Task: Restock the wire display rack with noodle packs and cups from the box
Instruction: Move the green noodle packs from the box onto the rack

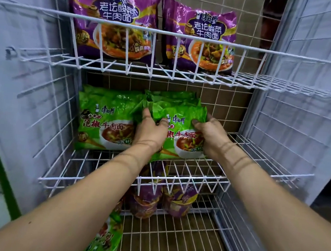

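The stack of green noodle packs (182, 127) stands on its lower edge on the middle shelf (259, 154) of the wire rack, printed face toward me, touching the neighbouring green packs (104, 119) on its left. It sits squarely between my hands. My left grip (152, 131) curls round its left edge and my right grip (210, 136) round its right (thumb across the front). Both arms are stretched forward over the shelf. Purple packs (118, 19) stand above, purple cups (145, 200) below.
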{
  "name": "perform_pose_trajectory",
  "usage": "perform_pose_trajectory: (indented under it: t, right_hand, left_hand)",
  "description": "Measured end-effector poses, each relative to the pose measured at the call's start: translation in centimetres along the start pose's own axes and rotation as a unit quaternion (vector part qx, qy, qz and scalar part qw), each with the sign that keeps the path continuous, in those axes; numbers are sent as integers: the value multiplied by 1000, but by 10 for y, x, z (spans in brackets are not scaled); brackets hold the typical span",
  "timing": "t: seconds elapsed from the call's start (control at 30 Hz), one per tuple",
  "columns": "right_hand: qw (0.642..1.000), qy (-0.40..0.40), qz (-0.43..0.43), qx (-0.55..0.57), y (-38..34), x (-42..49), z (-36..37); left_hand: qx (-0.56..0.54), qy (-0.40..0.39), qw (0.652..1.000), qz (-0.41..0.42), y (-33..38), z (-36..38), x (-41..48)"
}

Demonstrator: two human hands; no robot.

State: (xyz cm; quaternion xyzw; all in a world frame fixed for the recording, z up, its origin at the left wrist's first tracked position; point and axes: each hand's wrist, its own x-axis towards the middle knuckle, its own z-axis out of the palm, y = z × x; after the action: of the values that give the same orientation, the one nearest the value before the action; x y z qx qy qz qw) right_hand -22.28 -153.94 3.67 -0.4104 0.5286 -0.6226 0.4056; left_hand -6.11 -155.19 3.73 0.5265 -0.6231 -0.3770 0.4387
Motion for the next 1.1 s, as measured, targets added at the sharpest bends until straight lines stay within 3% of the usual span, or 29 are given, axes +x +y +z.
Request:
perform_pose_trajectory:
  t: [0.23, 0.5, 0.67, 0.97, 1.1]
  right_hand:
    - [994, 48, -12, -93, 4, -7, 0]
    - [970, 52, -35, -234, 1, -26, -16]
    - [965, 36, -40, -256, 1, -38, -23]
    - [957, 18, -96, -275, -18, -84, -46]
    - [953, 3, -114, -280, -20, -105, -64]
  left_hand:
    - [37, -40, 998, -14, 2, -1, -4]
    - [-5, -76, 997, -26, 1, -2, -3]
    - [-29, -85, 996, -27, 4, -3, -6]
    - [47, 14, 999, -23, 15, 9, -21]
    - [136, 73, 988, -26, 31, 23, -53]
